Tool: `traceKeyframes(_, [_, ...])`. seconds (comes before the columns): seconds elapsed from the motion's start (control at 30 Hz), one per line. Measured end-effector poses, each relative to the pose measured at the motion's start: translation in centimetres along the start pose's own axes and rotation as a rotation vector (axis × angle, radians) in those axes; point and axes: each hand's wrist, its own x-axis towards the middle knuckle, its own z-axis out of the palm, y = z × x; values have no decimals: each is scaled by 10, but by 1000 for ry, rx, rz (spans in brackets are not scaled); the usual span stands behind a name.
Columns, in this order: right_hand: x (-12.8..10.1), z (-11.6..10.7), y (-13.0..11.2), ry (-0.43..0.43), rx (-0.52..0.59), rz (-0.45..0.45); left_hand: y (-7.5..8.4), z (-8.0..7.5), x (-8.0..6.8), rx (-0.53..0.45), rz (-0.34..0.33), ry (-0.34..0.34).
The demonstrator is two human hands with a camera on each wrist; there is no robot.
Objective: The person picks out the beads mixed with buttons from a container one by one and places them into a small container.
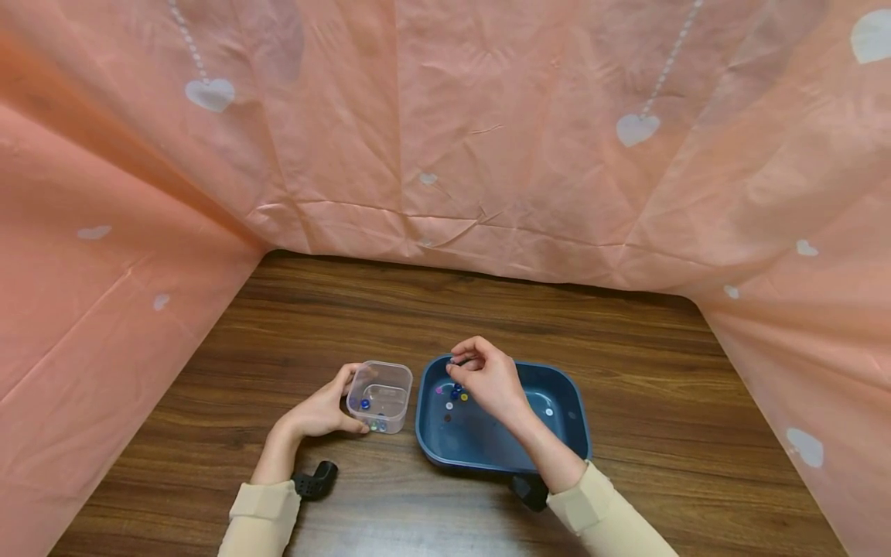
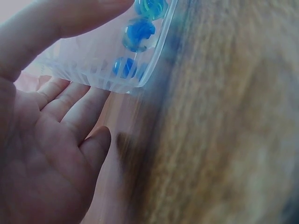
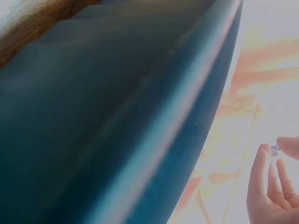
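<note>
A clear plastic cup (image 1: 380, 395) stands on the wooden table, with a few coloured beads at its bottom (image 2: 139, 33). My left hand (image 1: 322, 410) holds the cup from its left side, thumb and fingers round its wall. To its right lies a dark blue tray (image 1: 567, 402) with several small coloured beads (image 1: 452, 396) scattered inside. My right hand (image 1: 487, 375) hovers over the tray's left end and pinches a small bluish bead (image 3: 274, 150) between thumb and fingertips. The tray's wall (image 3: 140, 116) fills the right wrist view.
Peach plastic sheeting (image 1: 445, 131) with white hearts closes off the back and both sides of the table (image 1: 348, 309). Black wrist camera mounts (image 1: 316, 478) show near both sleeves.
</note>
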Motion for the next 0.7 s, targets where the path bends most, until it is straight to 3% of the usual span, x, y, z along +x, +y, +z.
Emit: traceKeyframes(0.7, [-1, 4, -14, -18, 25, -32, -2, 0, 0, -28, 9, -7])
